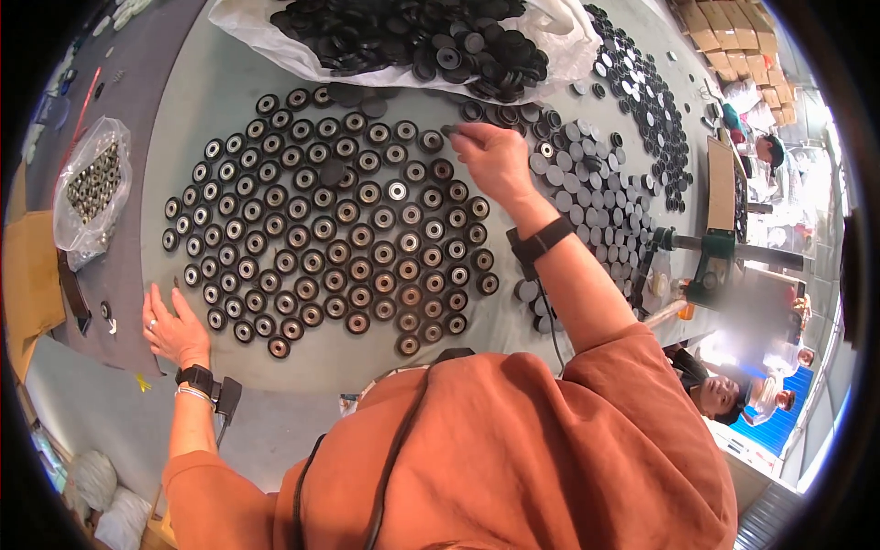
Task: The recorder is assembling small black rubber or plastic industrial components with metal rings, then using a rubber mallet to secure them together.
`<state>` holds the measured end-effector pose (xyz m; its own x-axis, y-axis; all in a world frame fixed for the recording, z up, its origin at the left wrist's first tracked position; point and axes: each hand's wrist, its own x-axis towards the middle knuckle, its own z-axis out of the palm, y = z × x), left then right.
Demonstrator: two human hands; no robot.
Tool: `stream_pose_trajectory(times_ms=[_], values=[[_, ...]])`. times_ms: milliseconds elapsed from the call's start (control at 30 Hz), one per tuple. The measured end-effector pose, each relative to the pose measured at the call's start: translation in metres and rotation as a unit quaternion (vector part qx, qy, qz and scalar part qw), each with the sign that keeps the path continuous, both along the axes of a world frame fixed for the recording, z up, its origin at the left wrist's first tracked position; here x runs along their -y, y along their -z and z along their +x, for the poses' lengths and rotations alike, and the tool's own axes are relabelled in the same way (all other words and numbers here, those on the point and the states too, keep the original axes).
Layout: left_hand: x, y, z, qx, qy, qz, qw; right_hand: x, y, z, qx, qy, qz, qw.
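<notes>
Rows of black rings with metal centres, like small wheels (357,322), lie flat across the grey-green tabletop (321,367). At the far right edge of these rows, my right hand (493,158) pinches a small dark disc (449,130) between thumb and fingertips. It hangs close to the wheels there; whether it touches one I cannot tell. One plain black disc (333,171) rests on top of wheels in the upper middle. My left hand (176,328) lies at the table's left edge, beside the nearest wheels, with fingers apart and nothing visibly held.
A white sack (266,46) full of black discs lies at the far side. Grey round caps (587,197) and more black pieces spread to the right, near a green clamp-like tool (713,268). A clear bag of small metal parts (94,183) sits left. Other people (720,396) are at right.
</notes>
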<state>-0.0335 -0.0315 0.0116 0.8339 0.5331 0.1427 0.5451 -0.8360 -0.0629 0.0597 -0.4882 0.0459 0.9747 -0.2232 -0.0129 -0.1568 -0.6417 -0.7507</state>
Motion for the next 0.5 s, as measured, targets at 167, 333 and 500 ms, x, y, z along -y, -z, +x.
stream_pose_trajectory(times_ms=[167, 333, 500], values=[[-0.001, -0.001, -0.001, 0.000, -0.002, -0.005, 1.000, -0.015, 0.013, 0.001, 0.175, -0.155, -0.187, 0.954], [0.000, -0.003, -0.001, 0.009, 0.006, -0.011, 1.000, -0.018, 0.014, -0.007, 0.155, -0.203, -0.276, 0.927], [-0.002, 0.000, -0.002, 0.007, 0.005, -0.004, 1.000, -0.021, 0.012, -0.011, 0.174, -0.224, -0.359, 0.889]])
